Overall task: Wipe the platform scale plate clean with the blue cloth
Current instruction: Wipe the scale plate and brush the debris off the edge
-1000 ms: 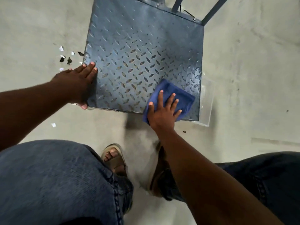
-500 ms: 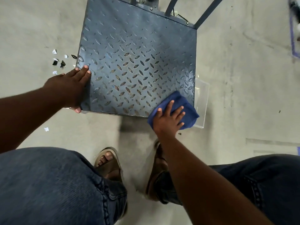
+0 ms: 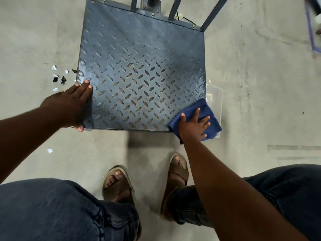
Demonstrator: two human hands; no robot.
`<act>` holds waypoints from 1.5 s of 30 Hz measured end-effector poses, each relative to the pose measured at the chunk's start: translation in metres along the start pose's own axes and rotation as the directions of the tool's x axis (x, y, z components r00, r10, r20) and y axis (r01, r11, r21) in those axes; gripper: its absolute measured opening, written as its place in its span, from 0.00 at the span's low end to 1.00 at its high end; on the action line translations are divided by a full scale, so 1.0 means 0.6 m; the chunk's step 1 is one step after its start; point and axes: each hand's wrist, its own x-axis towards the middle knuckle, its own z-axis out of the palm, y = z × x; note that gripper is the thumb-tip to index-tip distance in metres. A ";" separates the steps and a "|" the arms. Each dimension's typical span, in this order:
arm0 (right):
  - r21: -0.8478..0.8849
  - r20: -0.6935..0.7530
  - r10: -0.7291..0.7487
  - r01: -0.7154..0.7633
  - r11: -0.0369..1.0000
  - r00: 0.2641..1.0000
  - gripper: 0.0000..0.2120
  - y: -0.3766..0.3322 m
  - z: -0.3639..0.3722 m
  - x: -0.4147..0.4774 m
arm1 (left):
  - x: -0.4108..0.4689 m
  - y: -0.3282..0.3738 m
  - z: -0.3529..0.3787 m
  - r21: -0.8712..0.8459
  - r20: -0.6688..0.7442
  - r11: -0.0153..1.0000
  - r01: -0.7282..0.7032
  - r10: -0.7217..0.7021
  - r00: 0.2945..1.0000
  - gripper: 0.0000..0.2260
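The platform scale plate (image 3: 139, 70) is a grey-blue chequered metal square lying on the concrete floor. The folded blue cloth (image 3: 206, 110) lies over the plate's near right corner and hangs past the edge. My right hand (image 3: 193, 125) presses flat on the cloth with fingers spread. My left hand (image 3: 69, 105) grips the plate's near left corner, fingers on top and thumb under the front edge.
Small white and dark scraps (image 3: 59, 77) lie on the floor left of the plate. A clear plastic sheet (image 3: 215, 100) lies beside the plate's right edge. Metal frame bars (image 3: 213, 13) rise from the far edge. My sandalled feet (image 3: 118, 185) stand just in front.
My right hand has slid the blue cloth rightwards along the plate's front edge to the near right corner, partly off the plate. My left hand has stayed on the left corner.
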 end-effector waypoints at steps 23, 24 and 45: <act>-0.199 -0.210 -0.301 0.261 0.945 0.930 0.36 -0.029 0.048 0.032 | 0.020 0.000 0.034 -0.059 -0.115 0.998 -0.018 0.012 0.993 0.75; -0.203 -0.195 -0.296 0.257 0.945 0.935 0.37 -0.023 0.054 0.022 | 0.017 0.003 0.027 -0.063 -0.098 0.998 -0.014 0.008 0.995 0.75; -0.314 -0.065 -0.529 0.486 0.816 0.846 0.35 -0.205 -0.038 0.246 | 0.021 -0.013 0.057 -0.002 -0.176 1.000 0.024 -0.024 0.984 0.79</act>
